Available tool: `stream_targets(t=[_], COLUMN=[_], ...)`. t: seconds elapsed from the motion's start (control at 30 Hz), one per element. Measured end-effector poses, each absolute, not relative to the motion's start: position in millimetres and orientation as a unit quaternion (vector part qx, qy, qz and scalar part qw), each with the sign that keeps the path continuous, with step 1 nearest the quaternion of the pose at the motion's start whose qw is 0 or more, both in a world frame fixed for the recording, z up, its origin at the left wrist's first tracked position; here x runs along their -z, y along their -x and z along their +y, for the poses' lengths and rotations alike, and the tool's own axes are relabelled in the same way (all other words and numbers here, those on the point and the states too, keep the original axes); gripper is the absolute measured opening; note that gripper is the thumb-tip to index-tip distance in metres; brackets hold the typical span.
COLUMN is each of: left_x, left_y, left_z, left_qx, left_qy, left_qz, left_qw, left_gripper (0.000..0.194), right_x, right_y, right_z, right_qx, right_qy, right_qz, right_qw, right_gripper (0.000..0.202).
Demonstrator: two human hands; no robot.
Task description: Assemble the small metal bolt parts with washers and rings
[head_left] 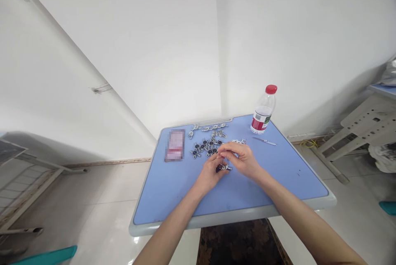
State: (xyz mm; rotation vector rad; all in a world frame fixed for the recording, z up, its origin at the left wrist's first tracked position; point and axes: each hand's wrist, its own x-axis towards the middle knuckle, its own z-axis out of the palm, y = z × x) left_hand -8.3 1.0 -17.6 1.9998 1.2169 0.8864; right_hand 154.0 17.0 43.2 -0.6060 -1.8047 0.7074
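Observation:
My left hand (pixel 210 172) is closed around a small silver metal fitting (pixel 225 167) above the blue tabletop (pixel 241 195). Over it, my right hand (pixel 239 157) pinches with thumb and forefinger close to the left fingertips; what sits in that pinch is too small to name. Just beyond the hands lie several metal fittings with round black parts (pixel 204 147). Behind my right hand, small flat silver pieces (pixel 239 141) are partly hidden.
A row of silver fittings (pixel 207 128) lies along the far edge. To the left is a phone-like rectangle (pixel 175 145), blurred out. A red-capped water bottle (pixel 263 110) stands at the back right, near a thin pen-like tool (pixel 264 141). A white wall (pixel 185 50) rises behind the table.

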Motion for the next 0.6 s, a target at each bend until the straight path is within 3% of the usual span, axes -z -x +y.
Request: stream_targets(t=[0.6], left_x=[11], left_y=[7], left_z=[-2], left_qx=[-0.350], left_qy=[-0.769], left_qz=[0.442], left_qw=[0.303], left_gripper=[0.007], right_x=[-34], right_y=[-141], right_z=[10], right_qx=[-0.233], right_qy=[0.332], right_qz=[-0.729], right_qw=[0.552], right_gripper=[0.011])
